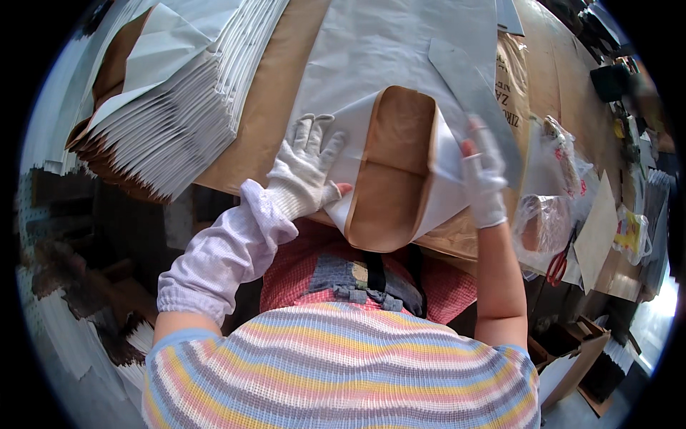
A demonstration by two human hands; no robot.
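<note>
I saw a white paper sack (400, 154) lying at the near edge of the worktable (561, 68), its end spread into a long, round-cornered brown opening, creased across.

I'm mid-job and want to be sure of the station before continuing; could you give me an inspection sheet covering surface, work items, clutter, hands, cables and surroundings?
Surface: brown table, partly covered by paper.
Work items: white paper bag, brown-lined end spread open; stack of white bags to its left.
Clutter: red-handled scissors and clear plastic bag at right.
Hands: left hand, gloved, fingers spread on the bag's left side; right hand, gloved, blurred by the bag's right side, contact unclear.
Cables: nothing seen.
Surroundings: open cardboard box at lower right.
</note>
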